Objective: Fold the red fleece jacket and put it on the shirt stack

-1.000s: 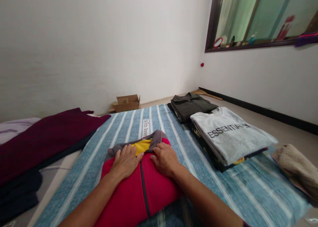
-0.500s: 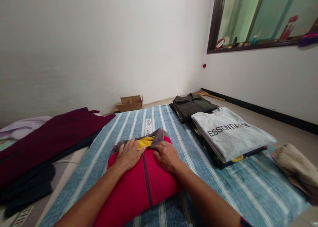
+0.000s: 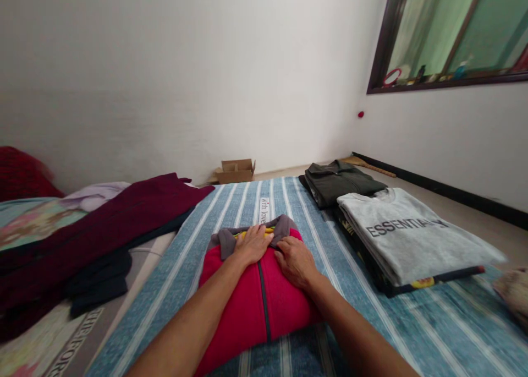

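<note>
A folded red zip jacket with a grey collar lies front side up on the striped bedspread. Its dark zip runs down the middle, and some yellow lining shows inside the neck. My left hand rests flat over the neck opening, fingers stretched out across the yellow part. At the right collar edge, beside the top of the zip, my right hand has its fingers bent and closed on the cloth. Both forearms reach across the jacket and hide parts of it.
To the right are a folded grey sweatshirt on other clothes and a folded dark jacket. A maroon garment and dark clothing lie at left. A cardboard box stands by the wall beyond the blue striped bedspread.
My left hand has shifted inward over the yellow lining, and the left collar flap now lies folded down. My right hand stays at the right collar. The view has turned left.
</note>
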`<state>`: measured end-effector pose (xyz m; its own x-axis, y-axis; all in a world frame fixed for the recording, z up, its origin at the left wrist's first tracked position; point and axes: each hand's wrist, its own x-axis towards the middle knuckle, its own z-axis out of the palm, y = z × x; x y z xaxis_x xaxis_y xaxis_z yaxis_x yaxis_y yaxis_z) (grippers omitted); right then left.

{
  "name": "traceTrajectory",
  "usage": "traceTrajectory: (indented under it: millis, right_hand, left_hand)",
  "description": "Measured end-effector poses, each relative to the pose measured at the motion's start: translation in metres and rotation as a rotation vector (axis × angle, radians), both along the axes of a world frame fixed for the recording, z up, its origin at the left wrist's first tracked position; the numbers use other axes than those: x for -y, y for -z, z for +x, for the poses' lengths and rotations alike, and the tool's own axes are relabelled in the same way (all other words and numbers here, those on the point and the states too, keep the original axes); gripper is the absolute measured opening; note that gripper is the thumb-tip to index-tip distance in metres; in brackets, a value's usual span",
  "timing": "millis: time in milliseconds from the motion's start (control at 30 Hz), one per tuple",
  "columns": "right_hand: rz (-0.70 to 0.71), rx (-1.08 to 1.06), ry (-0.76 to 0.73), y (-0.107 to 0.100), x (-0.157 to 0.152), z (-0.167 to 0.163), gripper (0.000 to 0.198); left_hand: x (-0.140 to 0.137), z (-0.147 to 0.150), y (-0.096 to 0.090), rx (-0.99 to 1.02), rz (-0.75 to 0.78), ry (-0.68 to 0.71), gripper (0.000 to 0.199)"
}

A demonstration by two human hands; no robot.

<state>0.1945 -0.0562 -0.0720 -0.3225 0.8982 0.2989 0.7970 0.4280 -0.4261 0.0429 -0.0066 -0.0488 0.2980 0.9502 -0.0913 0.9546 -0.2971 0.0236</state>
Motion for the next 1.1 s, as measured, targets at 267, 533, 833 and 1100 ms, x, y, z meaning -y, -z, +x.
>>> traceTrajectory:
  millis: [267, 533, 833, 1100]
  right_hand:
    - [0.006, -0.032, 0.003, 0.004, 0.000, 0.000, 0.023]
    - [0.009, -0.039, -0.007, 0.005, 0.002, 0.000, 0.023]
    - [0.007, -0.062, -0.019, 0.010, 0.001, 0.000, 0.022]
    - [0.039, -0.078, -0.033, 0.012, 0.001, 0.001, 0.022]
  left_hand:
    - [0.002, -0.002, 0.008, 0.016, -0.005, -0.036, 0.044]
    - [-0.001, -0.002, 0.016, 0.063, -0.068, -0.111, 0.057]
    - [0.001, -0.002, 0.016, 0.070, -0.086, -0.113, 0.056]
    - [0.001, -0.002, 0.017, 0.065, -0.081, -0.136, 0.058]
